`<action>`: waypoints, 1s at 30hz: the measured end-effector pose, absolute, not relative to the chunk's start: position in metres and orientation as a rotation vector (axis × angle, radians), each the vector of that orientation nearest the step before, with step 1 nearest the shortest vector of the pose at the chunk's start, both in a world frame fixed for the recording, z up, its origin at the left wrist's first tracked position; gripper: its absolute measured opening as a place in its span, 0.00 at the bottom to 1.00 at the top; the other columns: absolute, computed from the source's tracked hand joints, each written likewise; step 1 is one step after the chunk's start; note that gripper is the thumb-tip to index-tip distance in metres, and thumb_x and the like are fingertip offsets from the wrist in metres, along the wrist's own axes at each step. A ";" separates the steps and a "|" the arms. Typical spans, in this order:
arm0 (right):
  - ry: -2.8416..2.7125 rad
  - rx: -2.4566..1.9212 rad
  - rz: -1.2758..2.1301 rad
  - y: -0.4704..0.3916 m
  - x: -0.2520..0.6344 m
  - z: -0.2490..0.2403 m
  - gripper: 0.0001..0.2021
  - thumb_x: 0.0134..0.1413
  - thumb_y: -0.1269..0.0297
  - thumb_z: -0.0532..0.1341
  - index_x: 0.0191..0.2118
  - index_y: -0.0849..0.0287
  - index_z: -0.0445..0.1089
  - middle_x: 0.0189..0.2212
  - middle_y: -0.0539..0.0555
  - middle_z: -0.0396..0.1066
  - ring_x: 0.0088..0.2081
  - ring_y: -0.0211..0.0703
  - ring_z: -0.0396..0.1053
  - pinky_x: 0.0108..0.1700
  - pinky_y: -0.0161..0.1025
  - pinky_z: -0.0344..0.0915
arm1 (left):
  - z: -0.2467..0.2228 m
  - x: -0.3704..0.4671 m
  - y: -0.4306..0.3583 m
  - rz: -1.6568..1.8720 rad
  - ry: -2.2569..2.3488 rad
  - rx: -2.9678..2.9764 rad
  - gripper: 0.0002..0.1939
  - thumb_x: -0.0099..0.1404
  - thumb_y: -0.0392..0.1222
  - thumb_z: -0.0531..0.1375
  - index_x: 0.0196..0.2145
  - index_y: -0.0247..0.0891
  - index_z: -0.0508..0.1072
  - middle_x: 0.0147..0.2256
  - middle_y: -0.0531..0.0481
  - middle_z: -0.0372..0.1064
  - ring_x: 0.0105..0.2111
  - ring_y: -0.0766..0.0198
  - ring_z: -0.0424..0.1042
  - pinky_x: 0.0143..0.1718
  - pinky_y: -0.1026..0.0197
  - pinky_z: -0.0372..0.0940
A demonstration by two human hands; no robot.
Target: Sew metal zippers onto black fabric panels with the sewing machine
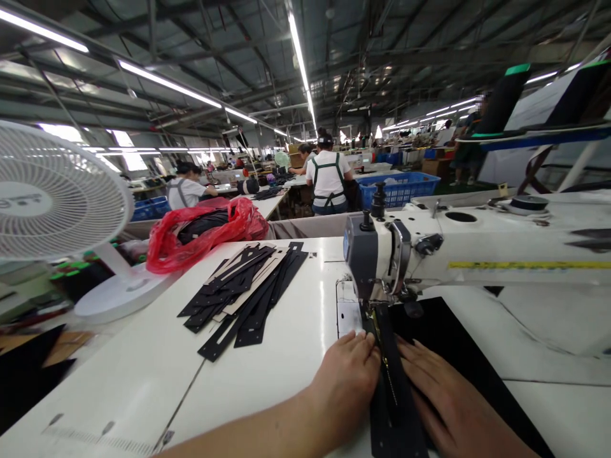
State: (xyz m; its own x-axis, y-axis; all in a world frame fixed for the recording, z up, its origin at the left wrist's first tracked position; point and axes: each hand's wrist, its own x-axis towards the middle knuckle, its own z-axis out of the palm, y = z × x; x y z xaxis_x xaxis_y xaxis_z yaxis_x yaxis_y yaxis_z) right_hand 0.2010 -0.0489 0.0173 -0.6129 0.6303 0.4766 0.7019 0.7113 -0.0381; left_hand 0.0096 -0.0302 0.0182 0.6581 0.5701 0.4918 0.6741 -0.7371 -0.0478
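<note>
My left hand (346, 375) lies flat, fingers together and stretched forward, pressing on the left edge of a black zipper strip (394, 381) that runs from the near table edge straight up under the needle of the sewing machine (382, 254). It grasps nothing; the palm and fingertips only bear down on the strip and the white table (267, 356) beside it. My right hand (449, 401) lies flat too, open and unclenched, on the right side of the same strip, its fingers resting partly on the strip and partly on a wider black fabric panel (458, 356) spread beneath and to the right. Between my two hands the zipper's line of teeth shows as a thin pale seam down the middle of the strip. The strip's far end sits just below the machine's grey head and presser foot, next to the metal needle plate (347, 315). To the left, well apart from my hands, a fanned pile of black and tan cut strips (243, 289) lies on the table. Beyond it sits a red plastic bag (210, 232) with dark material inside, and a white desk fan (57, 203) stands at the far left. Farther back, a person in a white shirt with green straps (328, 178) stands by a blue crate (401, 187).
</note>
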 end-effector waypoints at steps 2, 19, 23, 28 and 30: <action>-2.493 -0.991 -0.243 -0.046 0.203 0.011 0.23 0.55 0.72 0.51 0.57 0.61 0.60 0.53 0.60 0.64 0.54 0.46 0.62 0.53 0.46 0.63 | 0.018 0.012 -0.033 -0.695 -1.007 -2.650 0.12 0.61 0.28 0.53 0.43 0.26 0.70 0.47 0.36 0.69 0.47 0.56 0.70 0.51 0.55 0.65; -2.521 -0.902 -0.498 -0.041 0.197 0.013 0.29 0.49 0.75 0.50 0.60 0.70 0.54 0.54 0.64 0.62 0.55 0.50 0.60 0.49 0.46 0.67 | 0.014 0.005 -0.028 -0.859 -1.004 -2.684 0.15 0.69 0.33 0.45 0.42 0.27 0.70 0.46 0.38 0.69 0.46 0.58 0.70 0.50 0.55 0.66; -2.513 -0.900 -0.480 -0.040 0.194 0.013 0.28 0.49 0.74 0.50 0.59 0.69 0.55 0.54 0.63 0.62 0.54 0.49 0.62 0.48 0.45 0.67 | 0.015 0.004 -0.026 -0.890 -0.983 -2.690 0.16 0.70 0.33 0.44 0.42 0.27 0.70 0.45 0.39 0.70 0.45 0.59 0.70 0.51 0.57 0.65; -2.489 -0.872 -0.524 -0.040 0.193 0.014 0.29 0.49 0.74 0.50 0.60 0.69 0.55 0.53 0.63 0.64 0.53 0.49 0.63 0.47 0.45 0.68 | 0.011 0.007 -0.025 -0.857 -0.999 -2.663 0.16 0.69 0.32 0.44 0.41 0.27 0.71 0.44 0.39 0.70 0.45 0.58 0.70 0.51 0.56 0.65; -2.487 -0.866 -0.553 -0.039 0.194 0.014 0.29 0.49 0.75 0.50 0.60 0.70 0.54 0.52 0.64 0.65 0.52 0.49 0.65 0.46 0.45 0.69 | 0.011 0.008 -0.025 -0.820 -1.011 -2.666 0.15 0.69 0.32 0.45 0.41 0.27 0.70 0.45 0.38 0.70 0.45 0.57 0.69 0.50 0.55 0.65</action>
